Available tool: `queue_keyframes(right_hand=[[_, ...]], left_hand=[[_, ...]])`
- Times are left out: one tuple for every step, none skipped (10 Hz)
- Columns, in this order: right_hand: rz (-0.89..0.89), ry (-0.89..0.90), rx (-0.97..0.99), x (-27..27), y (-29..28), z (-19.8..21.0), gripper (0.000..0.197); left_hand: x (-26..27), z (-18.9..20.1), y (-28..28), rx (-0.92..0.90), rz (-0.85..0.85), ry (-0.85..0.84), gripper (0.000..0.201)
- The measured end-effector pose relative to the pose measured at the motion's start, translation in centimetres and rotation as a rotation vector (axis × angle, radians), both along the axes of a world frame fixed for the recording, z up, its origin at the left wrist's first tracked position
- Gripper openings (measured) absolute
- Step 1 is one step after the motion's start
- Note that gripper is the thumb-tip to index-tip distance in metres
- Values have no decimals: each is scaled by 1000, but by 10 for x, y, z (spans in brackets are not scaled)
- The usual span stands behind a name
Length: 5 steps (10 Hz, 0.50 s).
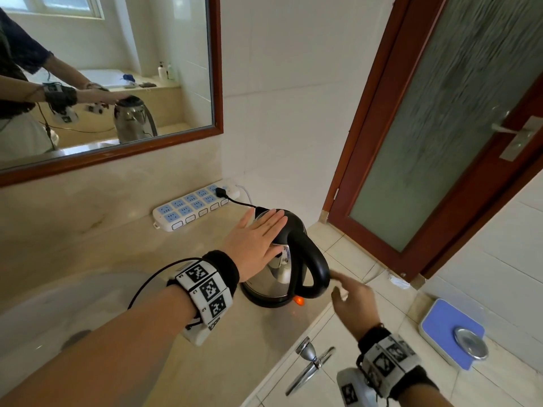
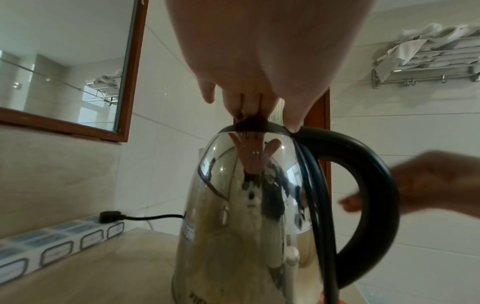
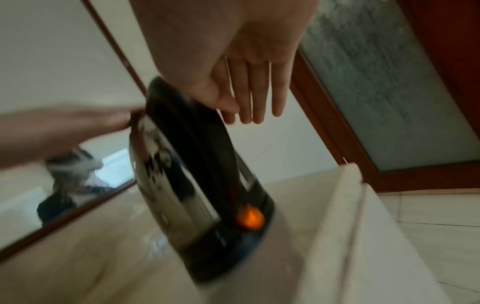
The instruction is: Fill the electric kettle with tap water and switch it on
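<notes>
A steel electric kettle [image 1: 279, 271] with a black lid and black handle [image 1: 318, 265] stands on its base near the counter's right edge. Its orange switch light [image 1: 299, 301] glows at the foot of the handle, and shows again as the orange light [image 3: 249, 220] in the right wrist view. My left hand [image 1: 255, 242] lies flat on the lid with straight fingers [image 2: 249, 105]. My right hand [image 1: 352, 298] hovers just right of the handle, fingers straight [image 3: 257, 96], holding nothing. The kettle body [image 2: 246, 216] fills the left wrist view.
A white and blue power strip [image 1: 194, 208] lies against the back wall with the kettle's black plug [image 1: 221, 193] in it. A sink basin [image 1: 58, 318] is at the left. A mirror [image 1: 102, 77], a wooden door [image 1: 440, 127] and a blue scale [image 1: 452, 333] on the floor surround the counter.
</notes>
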State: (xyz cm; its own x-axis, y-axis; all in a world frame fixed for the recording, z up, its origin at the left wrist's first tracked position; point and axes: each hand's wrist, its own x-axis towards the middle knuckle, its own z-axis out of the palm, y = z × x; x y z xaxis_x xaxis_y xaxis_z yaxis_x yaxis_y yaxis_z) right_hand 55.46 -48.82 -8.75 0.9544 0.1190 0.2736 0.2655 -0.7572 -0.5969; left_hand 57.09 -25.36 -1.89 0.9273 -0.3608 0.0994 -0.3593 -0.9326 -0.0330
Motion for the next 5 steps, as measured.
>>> queue_keyframes(right_hand=[[36, 138, 303, 15, 9, 38, 44], [270, 212, 160, 22, 37, 61, 60], [350, 152, -188, 26, 62, 69, 74], [332, 152, -269, 27, 73, 77, 76], [353, 162, -279, 25, 80, 95, 73]], left_hand=[[-3, 2, -3, 7, 19, 34, 62], [-8, 1, -4, -1, 28, 41, 65], [-17, -3, 2, -41, 37, 65, 65], [-31, -7, 25, -41, 46, 117, 64], [-49, 5, 57, -89, 94, 138, 63]])
